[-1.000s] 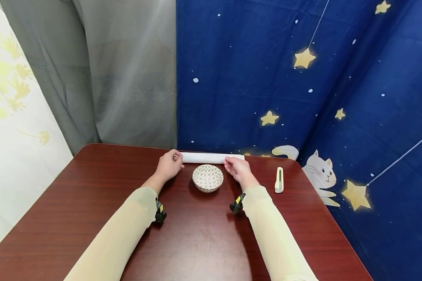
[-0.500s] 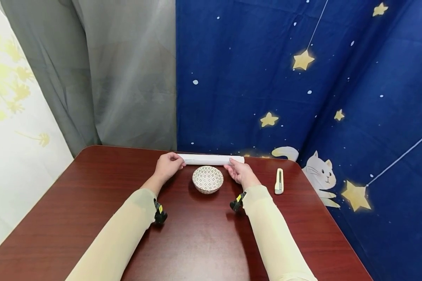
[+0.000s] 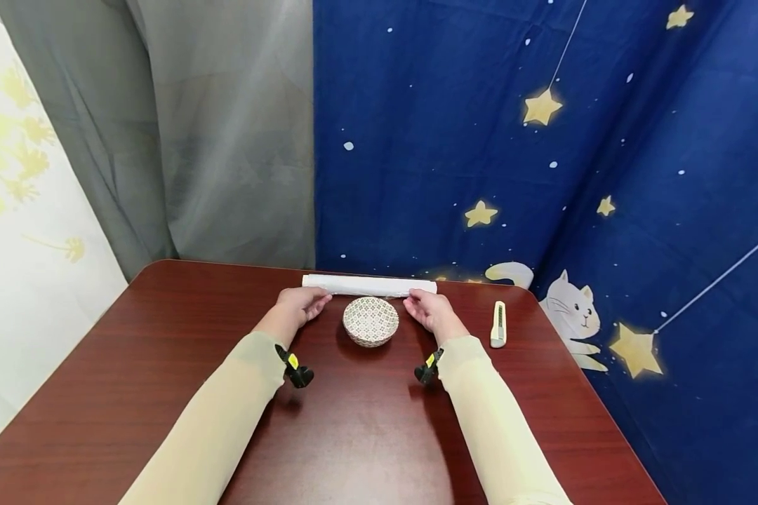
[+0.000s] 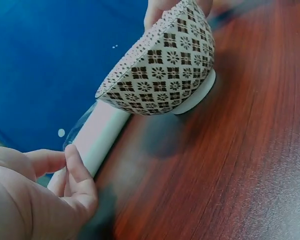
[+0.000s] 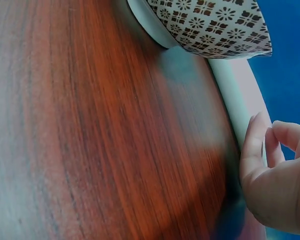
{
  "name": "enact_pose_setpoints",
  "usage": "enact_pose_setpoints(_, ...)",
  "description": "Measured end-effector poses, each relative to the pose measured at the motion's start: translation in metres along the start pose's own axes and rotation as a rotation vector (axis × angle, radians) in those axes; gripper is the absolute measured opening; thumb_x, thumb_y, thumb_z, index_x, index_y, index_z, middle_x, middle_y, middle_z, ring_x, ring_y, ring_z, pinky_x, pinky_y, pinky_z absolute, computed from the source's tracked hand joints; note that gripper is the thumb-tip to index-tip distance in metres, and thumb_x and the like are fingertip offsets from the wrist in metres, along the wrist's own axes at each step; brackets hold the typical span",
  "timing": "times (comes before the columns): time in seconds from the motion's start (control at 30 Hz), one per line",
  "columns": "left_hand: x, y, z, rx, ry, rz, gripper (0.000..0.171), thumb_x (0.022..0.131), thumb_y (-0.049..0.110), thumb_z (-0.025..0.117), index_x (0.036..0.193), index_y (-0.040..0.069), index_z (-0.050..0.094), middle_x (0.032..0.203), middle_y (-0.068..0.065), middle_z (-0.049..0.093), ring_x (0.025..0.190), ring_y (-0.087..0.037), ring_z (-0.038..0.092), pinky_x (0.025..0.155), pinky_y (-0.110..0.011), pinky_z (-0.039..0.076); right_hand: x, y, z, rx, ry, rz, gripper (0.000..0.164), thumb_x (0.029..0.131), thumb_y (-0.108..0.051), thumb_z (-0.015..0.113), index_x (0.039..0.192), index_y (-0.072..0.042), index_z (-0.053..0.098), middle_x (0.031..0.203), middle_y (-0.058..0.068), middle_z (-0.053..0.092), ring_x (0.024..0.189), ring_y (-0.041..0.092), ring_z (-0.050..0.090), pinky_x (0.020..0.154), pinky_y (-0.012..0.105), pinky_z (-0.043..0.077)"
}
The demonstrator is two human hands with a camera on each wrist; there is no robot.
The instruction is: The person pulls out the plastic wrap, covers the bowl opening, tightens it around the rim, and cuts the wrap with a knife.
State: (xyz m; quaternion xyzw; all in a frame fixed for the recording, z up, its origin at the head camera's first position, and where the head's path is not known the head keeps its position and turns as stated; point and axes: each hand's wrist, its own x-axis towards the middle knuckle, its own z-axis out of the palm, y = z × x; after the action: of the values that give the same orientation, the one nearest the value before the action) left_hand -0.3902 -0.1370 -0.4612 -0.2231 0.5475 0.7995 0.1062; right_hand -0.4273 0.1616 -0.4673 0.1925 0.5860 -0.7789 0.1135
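A white roll of plastic wrap (image 3: 369, 285) lies along the table's far edge. In the left wrist view, a thin clear sheet of film (image 4: 79, 125) comes off it. My left hand (image 3: 298, 306) pinches the film's edge between thumb and finger near the roll's left end. Toward the right end, my right hand (image 3: 432, 311) has thumb and forefinger together at the film's edge; the film itself hardly shows there in the right wrist view. Between the hands, just in front of the roll, stands an upright patterned bowl (image 3: 370, 321).
A pale utility knife (image 3: 498, 325) lies on the table (image 3: 366, 435) to the right of my right hand. Grey and blue curtains (image 3: 417, 140) hang close behind the far edge. Each wrist carries a small black camera.
My left hand has shifted from the roll's left end to its front, leaving that end visible. The right hand has moved slightly off the roll's top. Roll, bowl and knife stay put.
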Motion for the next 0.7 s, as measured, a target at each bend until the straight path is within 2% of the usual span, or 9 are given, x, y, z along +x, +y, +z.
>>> enact_pose_setpoints(0.03,0.0,0.001,0.0,-0.008,-0.003,-0.026,0.01,0.103,-0.001,0.068,0.112,0.001,0.065,0.069,-0.001,0.074,0.059,-0.004,0.07,0.061,-0.014,0.057,0.0,0.001,0.0,-0.006,0.001,-0.009,0.011,0.108,-0.005,0.066,0.097,-0.004,0.063,0.079,0.002,0.067,0.065,0.005,0.07,0.075,0.016,0.063)
enact_pose_setpoints(0.1,0.0,0.003,0.001,0.003,0.009,-0.019,0.014,0.106,0.004,0.066,0.119,0.001,0.067,0.079,-0.003,0.077,0.064,-0.004,0.072,0.067,-0.015,0.06,0.001,0.001,0.0,0.0,0.004,-0.027,0.009,0.107,-0.005,0.067,0.098,-0.004,0.064,0.08,0.002,0.068,0.066,0.006,0.069,0.074,0.016,0.063)
enact_pose_setpoints(0.2,0.0,0.005,0.002,0.014,0.034,0.066,0.033,0.108,0.009,0.065,0.14,0.001,0.066,0.117,-0.011,0.081,0.09,-0.007,0.077,0.091,-0.021,0.063,0.0,0.002,0.0,0.005,0.019,-0.057,0.005,0.106,-0.004,0.068,0.102,-0.003,0.065,0.082,0.003,0.068,0.067,0.006,0.069,0.074,0.017,0.063)
enact_pose_setpoints(0.27,0.001,0.006,0.004,-0.002,0.038,0.121,0.044,0.109,0.01,0.064,0.152,0.0,0.06,0.144,-0.015,0.072,0.115,-0.013,0.076,0.108,-0.027,0.058,-0.001,0.001,0.001,0.003,0.036,-0.078,0.004,0.105,-0.003,0.07,0.106,-0.002,0.066,0.084,0.003,0.069,0.068,0.007,0.07,0.075,0.017,0.063)
enact_pose_setpoints(0.33,0.002,0.007,0.005,-0.039,0.017,0.152,0.05,0.111,0.008,0.061,0.159,0.0,0.054,0.163,-0.015,0.058,0.135,-0.018,0.067,0.118,-0.032,0.051,-0.003,-0.001,0.002,-0.004,0.053,-0.096,0.009,0.104,-0.003,0.071,0.111,-0.001,0.066,0.086,0.003,0.069,0.07,0.007,0.071,0.076,0.018,0.064)
enact_pose_setpoints(0.43,0.005,0.009,0.007,-0.094,-0.016,0.168,0.052,0.112,0.006,0.058,0.162,-0.001,0.049,0.168,-0.015,0.051,0.145,-0.021,0.059,0.122,-0.033,0.047,-0.006,-0.004,0.003,-0.011,0.061,-0.12,0.017,0.103,-0.002,0.073,0.119,0.001,0.068,0.091,0.003,0.071,0.074,0.007,0.072,0.077,0.018,0.064)
enact_pose_setpoints(0.6,0.005,0.013,0.009,-0.171,-0.061,0.19,0.052,0.112,0.002,0.054,0.163,-0.002,0.047,0.168,-0.015,0.05,0.141,-0.016,0.059,0.122,-0.029,0.047,-0.012,-0.011,0.005,-0.015,0.044,-0.17,0.032,0.103,-0.001,0.073,0.133,0.007,0.07,0.096,0.005,0.075,0.081,0.008,0.073,0.08,0.018,0.064)
enact_pose_setpoints(0.7,0.005,0.015,0.01,-0.208,-0.077,0.208,0.051,0.113,0.002,0.052,0.163,-0.004,0.045,0.169,-0.017,0.049,0.145,-0.017,0.057,0.122,-0.029,0.046,-0.014,-0.016,0.005,-0.025,0.033,-0.187,0.038,0.103,-0.002,0.073,0.138,0.009,0.067,0.096,0.004,0.076,0.083,0.008,0.074,0.079,0.018,0.064)
